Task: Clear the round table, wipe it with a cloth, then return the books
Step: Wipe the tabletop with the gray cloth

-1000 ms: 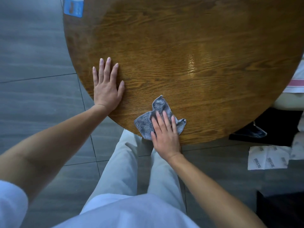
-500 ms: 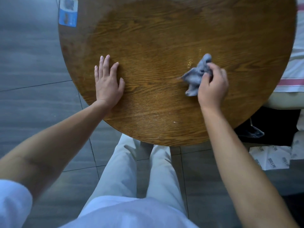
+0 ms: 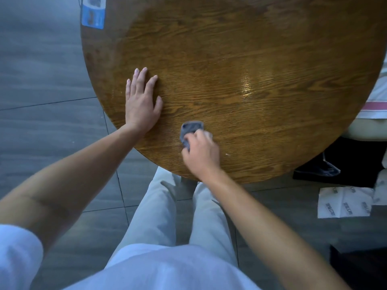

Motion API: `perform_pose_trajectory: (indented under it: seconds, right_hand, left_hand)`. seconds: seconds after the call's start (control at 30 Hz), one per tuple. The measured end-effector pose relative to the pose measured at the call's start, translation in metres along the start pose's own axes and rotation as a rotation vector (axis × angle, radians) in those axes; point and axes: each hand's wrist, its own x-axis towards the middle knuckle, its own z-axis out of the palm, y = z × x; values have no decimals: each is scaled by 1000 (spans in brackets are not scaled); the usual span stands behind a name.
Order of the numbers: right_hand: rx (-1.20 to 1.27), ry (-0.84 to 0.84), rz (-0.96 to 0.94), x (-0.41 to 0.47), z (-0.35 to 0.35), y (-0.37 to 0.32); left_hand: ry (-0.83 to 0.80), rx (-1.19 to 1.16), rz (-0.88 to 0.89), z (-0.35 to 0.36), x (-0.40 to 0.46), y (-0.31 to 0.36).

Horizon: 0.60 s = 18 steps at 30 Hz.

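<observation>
While left hand (image 3: 142,103) lies flat, right hand (image 3: 201,151) clutches cloth (image 3: 191,128) on table (image 3: 251,59).

Grey tiled floor (image 3: 41,84) with thin dark grout lines on all sides. Blue-and-white card (image 3: 93,16) at upper left, printed with small pictures, too blurred to read. White sheets (image 3: 343,203) with grey printed marks lying flat on the floor at lower right. Just beyond them a black mat (image 3: 356,162), with a grey strap (image 3: 328,169) looped across its near edge. White cloth (image 3: 374,101) with a pink stripe at far right, lying over a cream rounded seat (image 3: 364,130). Dark block (image 3: 358,268) in the bottom right corner, unclear what.
</observation>
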Motion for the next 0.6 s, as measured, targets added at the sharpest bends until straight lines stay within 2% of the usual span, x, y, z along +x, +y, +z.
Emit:
perform_pose_trajectory:
  seconds: [0.2, 0.27, 0.3, 0.47, 0.6]
  right_hand:
    - [108, -323, -39, -76, 26, 1]
    - [202, -393, 25, -78, 20, 12]
    - [284, -361, 81, -76, 15, 18]
    - [696, 75, 366, -35, -62, 73]
    - [840, 352, 576, 7, -118, 132]
  left_hand:
    - [55, -20, -4, 1, -1, 8]
    - [64, -40, 18, 3, -4, 14]
    - [58, -37, 27, 5, -6, 16]
    - [-6, 7, -3, 13, -17, 16]
    - [-20, 4, -15, 12, -18, 18]
